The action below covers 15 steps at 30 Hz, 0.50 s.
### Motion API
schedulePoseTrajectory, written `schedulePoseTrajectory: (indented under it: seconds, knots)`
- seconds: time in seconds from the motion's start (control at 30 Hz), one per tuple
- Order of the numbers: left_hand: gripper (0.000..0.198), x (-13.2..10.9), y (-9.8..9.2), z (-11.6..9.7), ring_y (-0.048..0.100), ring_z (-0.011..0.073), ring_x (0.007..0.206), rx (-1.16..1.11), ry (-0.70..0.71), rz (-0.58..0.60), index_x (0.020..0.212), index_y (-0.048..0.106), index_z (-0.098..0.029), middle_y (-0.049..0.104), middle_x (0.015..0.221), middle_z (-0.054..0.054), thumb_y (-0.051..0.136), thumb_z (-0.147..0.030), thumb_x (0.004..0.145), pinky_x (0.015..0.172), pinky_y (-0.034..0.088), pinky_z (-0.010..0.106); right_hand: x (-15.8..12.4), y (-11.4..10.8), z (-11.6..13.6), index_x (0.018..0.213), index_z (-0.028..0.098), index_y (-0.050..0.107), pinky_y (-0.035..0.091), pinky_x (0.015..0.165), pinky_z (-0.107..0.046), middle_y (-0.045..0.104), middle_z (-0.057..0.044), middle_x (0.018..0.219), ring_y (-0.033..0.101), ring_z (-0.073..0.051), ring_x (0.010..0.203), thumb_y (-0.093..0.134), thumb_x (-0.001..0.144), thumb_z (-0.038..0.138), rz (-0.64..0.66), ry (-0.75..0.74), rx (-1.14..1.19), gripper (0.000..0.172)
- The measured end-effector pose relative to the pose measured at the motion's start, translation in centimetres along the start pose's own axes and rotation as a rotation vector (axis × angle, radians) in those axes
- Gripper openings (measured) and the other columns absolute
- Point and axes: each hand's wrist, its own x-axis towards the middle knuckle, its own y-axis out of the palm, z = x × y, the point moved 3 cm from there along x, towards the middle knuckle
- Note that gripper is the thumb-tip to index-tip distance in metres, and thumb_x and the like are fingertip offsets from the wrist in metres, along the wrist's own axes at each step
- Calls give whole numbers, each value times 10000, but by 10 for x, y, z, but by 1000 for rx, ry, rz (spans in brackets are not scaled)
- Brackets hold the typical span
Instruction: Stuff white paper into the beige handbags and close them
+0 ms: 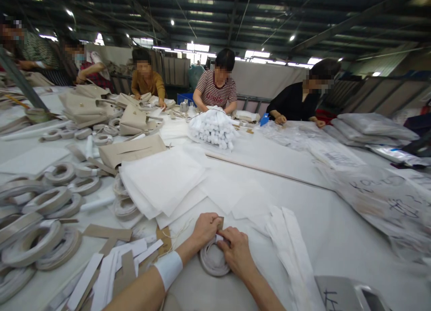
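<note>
1. The rolled strap (215, 271) lies flat on the table (188, 282), between your hands and slightly toward you; being round, it shows no long axis.
2. Your right hand (237, 247), the nearer one, grasps its rim.
3. Your left hand (205, 229) pinches a brown end (220, 222).
4. The roll looks greyish.

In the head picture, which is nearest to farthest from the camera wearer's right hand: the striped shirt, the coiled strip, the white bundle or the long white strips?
1. Coiled strip: touching the right hand.
2. Long white strips: off to its right.
3. White bundle: much farther ahead.
4. Striped shirt: behind the bundle.
</note>
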Motion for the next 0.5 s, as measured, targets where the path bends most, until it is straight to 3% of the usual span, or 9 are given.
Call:
schedulePoseTrajectory:
  seconds: [0.1,0.2,0.23,0.37,0.5]
  knots:
    - [307,-8,-4,-5,413,120,564,-25,29,16,568,450,-200,394,536,-49,361,-319,836,542,291,242,2,0,-8,987,244,644,409,784,-313,705,-11,889,614,-197,862,620,716,165,-37,148,203,283]
    - [316,-14,-9,-11,451,124,587,-16,72,43,583,468,-200,452,558,-40,356,-320,853,572,325,238,3,-2,-12,1142,226,572,425,723,-281,715,8,836,624,-179,754,655,661,163,-58,269,283,492]
    - [319,-16,-11,-13,467,127,601,-5,90,52,590,483,-200,479,570,-35,358,-318,859,594,338,240,4,-2,-11,1134,227,585,425,719,-280,715,10,826,624,-181,750,653,659,168,-45,256,263,484]
    - [330,-24,-20,-19,534,154,687,62,142,78,648,559,-203,593,654,0,365,-320,887,688,376,259,6,-4,-7,800,222,700,428,697,-303,707,-18,768,621,-211,760,609,706,231,-1,155,131,131]
    - [161,-37,-35,-21,595,168,773,112,199,161,881,633,-221,687,824,5,558,-342,808,696,417,246,3,-3,-8,879,245,734,461,761,-319,722,-37,870,638,-213,826,581,739,234,-24,130,143,207]
